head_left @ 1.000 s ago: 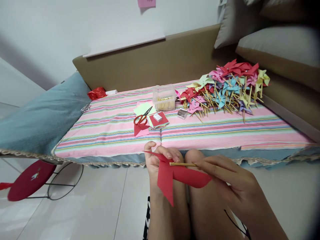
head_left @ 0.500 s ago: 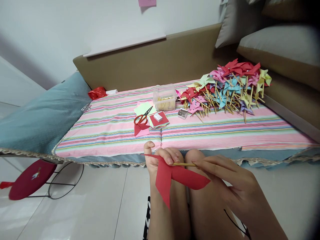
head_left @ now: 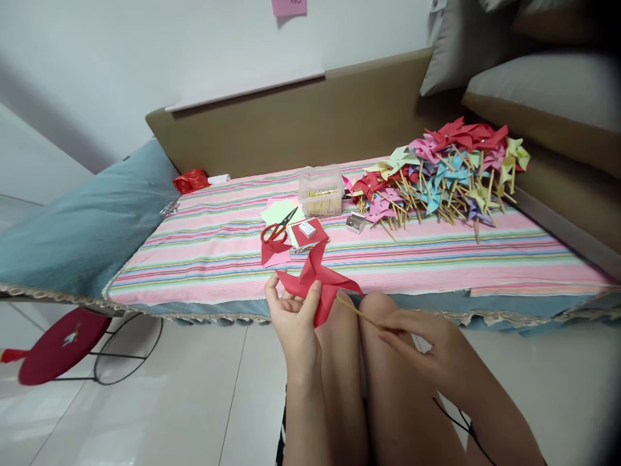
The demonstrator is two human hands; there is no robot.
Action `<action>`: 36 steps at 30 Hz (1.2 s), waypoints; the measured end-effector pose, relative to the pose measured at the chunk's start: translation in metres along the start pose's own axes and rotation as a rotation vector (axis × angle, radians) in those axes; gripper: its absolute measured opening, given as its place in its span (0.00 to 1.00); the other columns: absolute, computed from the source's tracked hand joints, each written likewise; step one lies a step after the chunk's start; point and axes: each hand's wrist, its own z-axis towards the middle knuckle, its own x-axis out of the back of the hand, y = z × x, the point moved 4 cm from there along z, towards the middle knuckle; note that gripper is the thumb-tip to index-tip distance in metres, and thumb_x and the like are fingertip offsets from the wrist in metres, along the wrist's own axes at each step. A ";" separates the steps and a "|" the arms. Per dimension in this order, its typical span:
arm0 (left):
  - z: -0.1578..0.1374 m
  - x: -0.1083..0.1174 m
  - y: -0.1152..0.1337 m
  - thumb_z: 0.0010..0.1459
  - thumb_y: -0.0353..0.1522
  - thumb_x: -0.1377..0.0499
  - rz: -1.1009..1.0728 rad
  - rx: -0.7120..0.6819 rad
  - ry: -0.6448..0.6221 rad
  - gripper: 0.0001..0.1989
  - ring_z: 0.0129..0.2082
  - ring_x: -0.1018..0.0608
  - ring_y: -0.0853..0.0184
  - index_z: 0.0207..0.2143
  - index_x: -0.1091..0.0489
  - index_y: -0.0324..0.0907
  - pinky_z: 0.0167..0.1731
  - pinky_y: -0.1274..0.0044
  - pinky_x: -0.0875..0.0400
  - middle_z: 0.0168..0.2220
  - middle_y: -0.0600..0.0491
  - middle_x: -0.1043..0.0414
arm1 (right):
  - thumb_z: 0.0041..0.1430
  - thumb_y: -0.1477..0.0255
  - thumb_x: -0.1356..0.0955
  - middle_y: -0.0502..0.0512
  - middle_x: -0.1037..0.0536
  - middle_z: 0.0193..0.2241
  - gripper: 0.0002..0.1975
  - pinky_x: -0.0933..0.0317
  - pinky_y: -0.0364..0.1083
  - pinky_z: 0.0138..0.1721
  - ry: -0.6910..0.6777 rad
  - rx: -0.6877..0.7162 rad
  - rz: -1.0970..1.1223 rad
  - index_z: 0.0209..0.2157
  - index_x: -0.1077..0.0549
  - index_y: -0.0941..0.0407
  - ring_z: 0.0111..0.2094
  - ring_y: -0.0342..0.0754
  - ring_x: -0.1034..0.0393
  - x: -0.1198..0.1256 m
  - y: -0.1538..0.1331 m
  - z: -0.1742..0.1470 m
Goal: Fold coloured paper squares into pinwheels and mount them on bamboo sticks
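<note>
A red paper pinwheel (head_left: 330,278) is held above my knees, its folded blades facing up. My left hand (head_left: 294,317) grips it near the centre, with the thumb pressed on the front and the other fingers behind. A thin wooden stick (head_left: 359,313) runs from behind the pinwheel down to the right. The stick's lower end is pinched between the thumb and fingers of my right hand (head_left: 412,330). Whether a pin joins stick and paper is hidden by my left thumb and the blades.
On the striped cloth (head_left: 213,259) lie orange-handled scissors (head_left: 277,230), stacked coloured paper (head_left: 317,233), a small open box (head_left: 356,222), and a clear plastic box (head_left: 321,194) of sticks. Finished pinwheels (head_left: 436,175) are heaped at the right. A dark red stool (head_left: 63,346) stands at the left.
The pinwheel has turned over so its front faces up, and it has risen slightly. My left thumb has moved onto its front; my right hand still holds the stick.
</note>
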 end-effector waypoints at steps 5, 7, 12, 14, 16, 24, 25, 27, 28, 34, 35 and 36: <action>0.006 0.004 -0.004 0.47 0.34 0.31 0.051 0.023 0.004 0.28 0.34 0.20 0.68 0.48 0.41 0.47 0.36 0.76 0.28 0.40 0.51 0.24 | 0.58 0.66 0.33 0.52 0.17 0.31 0.11 0.34 0.45 0.30 -0.038 -0.193 0.070 0.35 0.19 0.53 0.31 0.50 0.24 -0.019 0.020 0.007; 0.007 0.006 -0.005 0.51 0.37 0.34 0.025 0.028 0.019 0.24 0.34 0.20 0.69 0.47 0.40 0.46 0.40 0.75 0.28 0.44 0.50 0.25 | 0.56 0.65 0.32 0.53 0.17 0.30 0.12 0.33 0.45 0.29 0.029 -0.255 0.112 0.35 0.18 0.54 0.30 0.51 0.24 -0.021 0.025 0.008; 0.009 0.007 -0.012 0.50 0.35 0.33 0.065 0.113 -0.052 0.24 0.38 0.21 0.67 0.46 0.41 0.44 0.44 0.72 0.30 0.42 0.47 0.23 | 0.55 0.66 0.32 0.53 0.18 0.29 0.11 0.30 0.45 0.34 0.168 -0.266 0.237 0.35 0.19 0.54 0.32 0.50 0.23 -0.019 0.030 0.009; 0.009 0.006 -0.016 0.49 0.34 0.33 0.085 0.141 -0.101 0.24 0.40 0.22 0.66 0.46 0.40 0.43 0.44 0.72 0.30 0.40 0.47 0.23 | 0.55 0.66 0.31 0.53 0.18 0.28 0.10 0.30 0.46 0.34 0.155 -0.267 0.260 0.35 0.19 0.55 0.32 0.50 0.23 -0.019 0.032 0.010; 0.009 0.005 -0.017 0.50 0.35 0.34 0.111 0.103 -0.110 0.22 0.41 0.22 0.67 0.45 0.39 0.44 0.44 0.73 0.31 0.42 0.47 0.24 | 0.55 0.66 0.31 0.54 0.17 0.30 0.10 0.29 0.47 0.33 0.117 -0.273 0.256 0.34 0.19 0.55 0.31 0.51 0.23 -0.020 0.035 0.010; 0.006 0.006 0.009 0.55 0.33 0.37 0.536 -0.382 -0.078 0.11 0.60 0.35 0.59 0.42 0.24 0.49 0.55 0.68 0.39 0.56 0.48 0.34 | 0.56 0.64 0.31 0.56 0.17 0.34 0.11 0.29 0.50 0.35 -0.018 -0.260 0.179 0.35 0.18 0.54 0.35 0.55 0.22 -0.024 0.042 0.007; 0.007 0.007 0.009 0.55 0.33 0.38 0.556 -0.386 -0.094 0.11 0.61 0.36 0.59 0.42 0.24 0.49 0.56 0.68 0.40 0.56 0.48 0.34 | 0.56 0.64 0.31 0.55 0.17 0.34 0.11 0.29 0.50 0.35 -0.035 -0.254 0.172 0.35 0.18 0.54 0.36 0.55 0.22 -0.024 0.042 0.007; 0.009 0.010 0.007 0.57 0.34 0.39 0.559 -0.369 -0.123 0.10 0.61 0.37 0.59 0.42 0.23 0.49 0.58 0.68 0.42 0.55 0.47 0.32 | 0.57 0.64 0.31 0.55 0.17 0.34 0.11 0.29 0.50 0.35 -0.059 -0.241 0.161 0.35 0.18 0.53 0.36 0.55 0.22 -0.025 0.041 0.008; 0.011 0.011 0.006 0.58 0.35 0.39 0.534 -0.353 -0.136 0.10 0.61 0.37 0.59 0.42 0.23 0.48 0.58 0.68 0.42 0.55 0.47 0.31 | 0.57 0.64 0.31 0.54 0.17 0.34 0.11 0.29 0.50 0.35 -0.062 -0.226 0.160 0.35 0.18 0.53 0.36 0.55 0.22 -0.024 0.041 0.008; 0.016 0.015 -0.002 0.56 0.40 0.39 0.271 -0.139 -0.151 0.11 0.58 0.31 0.56 0.35 0.21 0.44 0.51 0.68 0.34 0.50 0.45 0.26 | 0.56 0.67 0.30 0.54 0.17 0.34 0.09 0.28 0.49 0.37 -0.038 -0.144 0.162 0.36 0.18 0.52 0.37 0.54 0.22 -0.023 0.043 0.008; 0.016 0.015 -0.004 0.56 0.40 0.38 0.250 -0.095 -0.153 0.11 0.56 0.30 0.55 0.34 0.21 0.43 0.50 0.68 0.34 0.51 0.45 0.27 | 0.56 0.67 0.30 0.54 0.17 0.34 0.09 0.28 0.49 0.37 -0.035 -0.144 0.160 0.36 0.18 0.52 0.37 0.54 0.21 -0.023 0.044 0.008; 0.016 0.015 -0.005 0.55 0.40 0.38 0.233 -0.065 -0.152 0.11 0.55 0.28 0.56 0.34 0.21 0.43 0.49 0.69 0.33 0.53 0.45 0.28 | 0.56 0.67 0.30 0.53 0.17 0.34 0.09 0.28 0.49 0.37 -0.035 -0.144 0.156 0.35 0.18 0.52 0.37 0.54 0.21 -0.023 0.044 0.008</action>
